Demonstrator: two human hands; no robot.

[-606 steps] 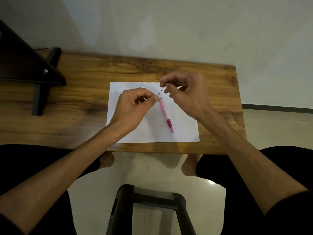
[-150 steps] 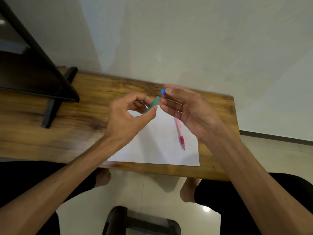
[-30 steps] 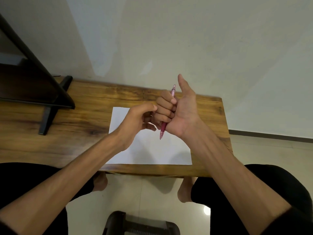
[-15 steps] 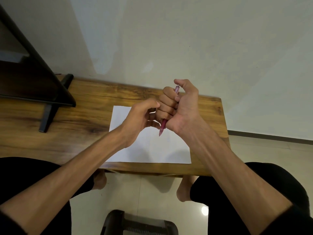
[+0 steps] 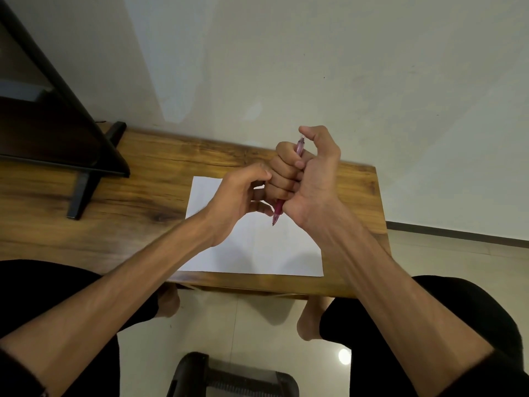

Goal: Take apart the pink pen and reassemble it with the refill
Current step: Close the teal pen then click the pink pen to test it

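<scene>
My right hand (image 5: pixel 309 179) grips the pink pen (image 5: pixel 278 214) in a fist above the white paper (image 5: pixel 257 250). The pen stands nearly upright: its dark pink tip points down at the sheet and its push-button end sticks out above my curled fingers. My right thumb is bent over that top end, a little above it. My left hand (image 5: pixel 237 196) is beside the fist with fingers curled, and a fingertip lies close to the pen's lower end. Whether it holds anything is hidden.
The paper lies on a wooden table (image 5: pixel 143 196) against a pale wall. A dark stand (image 5: pixel 57 118) occupies the table's left end. My knees and a dark stool (image 5: pixel 232 376) are below the front edge.
Over the last second my right thumb folded from straight up down over the pen's top end, and has now lifted slightly off it. Both hands have stayed in place over the paper.
</scene>
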